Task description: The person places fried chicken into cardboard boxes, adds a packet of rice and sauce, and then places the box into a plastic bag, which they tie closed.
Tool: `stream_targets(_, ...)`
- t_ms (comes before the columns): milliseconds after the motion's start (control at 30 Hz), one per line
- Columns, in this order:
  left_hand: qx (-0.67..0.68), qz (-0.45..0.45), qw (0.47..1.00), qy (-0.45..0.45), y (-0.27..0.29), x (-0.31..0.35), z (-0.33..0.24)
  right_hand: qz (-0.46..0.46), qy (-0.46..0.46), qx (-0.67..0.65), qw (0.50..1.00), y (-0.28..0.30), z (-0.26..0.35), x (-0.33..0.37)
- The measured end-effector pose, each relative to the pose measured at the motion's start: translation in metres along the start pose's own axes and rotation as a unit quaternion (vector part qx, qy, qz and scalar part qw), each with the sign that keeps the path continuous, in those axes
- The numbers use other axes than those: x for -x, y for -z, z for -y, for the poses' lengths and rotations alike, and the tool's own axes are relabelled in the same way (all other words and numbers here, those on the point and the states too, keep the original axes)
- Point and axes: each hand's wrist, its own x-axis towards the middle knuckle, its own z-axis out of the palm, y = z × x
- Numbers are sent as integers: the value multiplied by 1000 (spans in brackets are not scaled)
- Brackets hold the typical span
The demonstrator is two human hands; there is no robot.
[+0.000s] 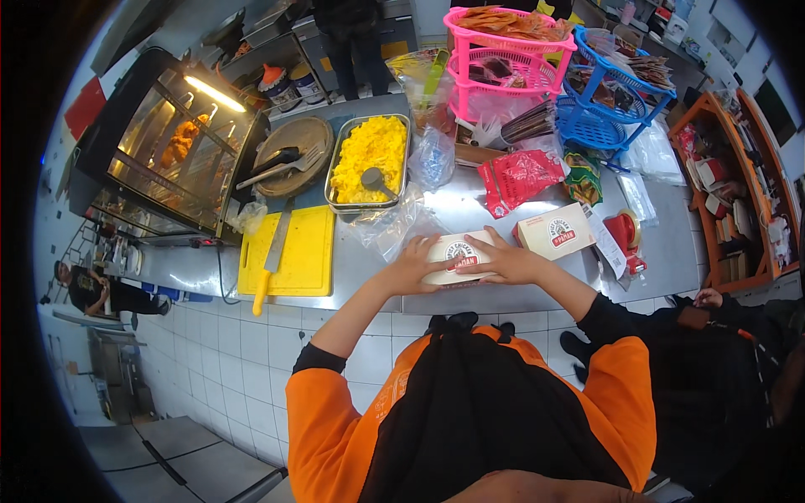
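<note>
A white and cream cardboard takeaway box (459,251) with a printed lid sits near the front edge of the steel counter. My left hand (411,267) is pressed against its left side, fingers reaching over the top. From the other side my right hand (511,261) grips the same box, its fingers also on the lid. The box looks closed; its underside is hidden. Just right of my right hand stands a second similar box (555,231), with a paper slip (605,245) beside it. A clear plastic bag (392,225) lies behind my left hand.
On the left are a yellow cutting board (312,251) with a knife (275,250) and a lit food warmer (159,151). Yellow food fills a metal tray (334,198). Pink (511,82) and blue baskets (591,122) stand behind. A red tape dispenser (622,233) is at right; another person stands nearby.
</note>
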Motion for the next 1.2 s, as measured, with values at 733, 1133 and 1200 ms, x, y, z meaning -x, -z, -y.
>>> stream_targets(733,-13,-96,995,21,-28,-28,-17,-406,-154,31,900,-60,72,22)
stream_targets(1133,45,-8,999,11,-22,-33,-3,-458,-281,89,839,-75,110,5)
stream_targets(1200,44,3,999,27,-25,-33,-2,-458,-302,81,832,-77,117,2)
